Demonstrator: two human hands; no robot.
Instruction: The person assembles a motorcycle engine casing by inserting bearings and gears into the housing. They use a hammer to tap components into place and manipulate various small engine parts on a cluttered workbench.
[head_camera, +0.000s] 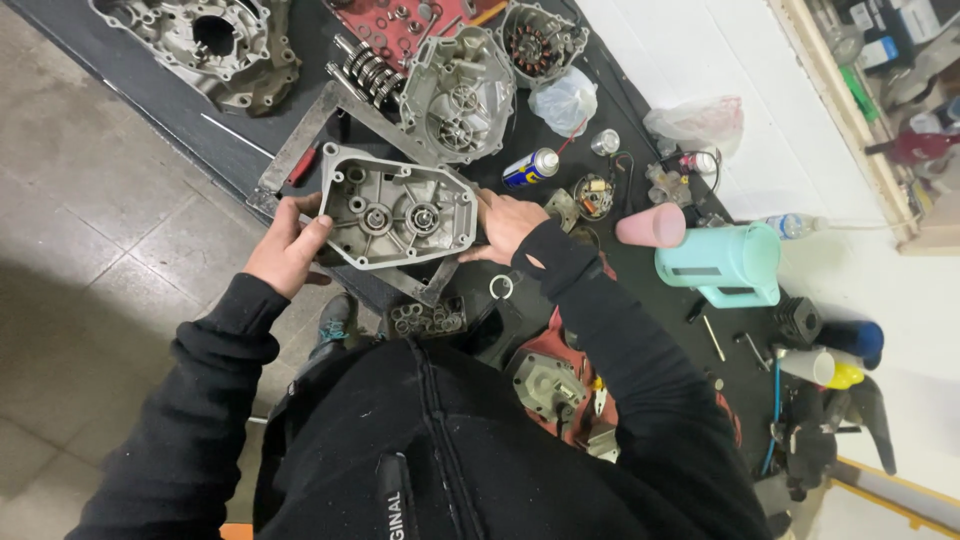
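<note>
Both hands grasp a grey cast engine cover (398, 205), held level over the near edge of a black bench (180, 95). The left hand (288, 247) is clenched on the cover's left edge, thumb on top and fingers underneath. The right hand (508, 225) grips the right edge, fingers laid along the rim. Under the cover lies a flat steel frame (300, 150), partly hidden by it.

The bench runs across the view, with grey floor tiles (90, 230) to its left and a white surface (870, 300) along its right side. Beyond the cover sit a second, rounder casing (458, 95), a gear shaft (370, 72) touching it, a red tray (400, 25) and a stator (540, 42). A larger crankcase (215, 45) is cut off at the top left.

A spray can (530, 167), blue and yellow with a white middle, lies near the right hand. A clear plastic bag (565, 100) and a second bag (697, 122) lie further back. A mint jug (725, 265) lies on its side with a pink cup (652, 226) against it. A small bottle with a blue label (793, 226) lies just beyond. A yellow-and-white bottle (822, 368) and a blue cylinder (850, 338) lie at the right.

The person's black jacket (440, 460) hides the bench's near end; small parts beside it are hard to make out.
</note>
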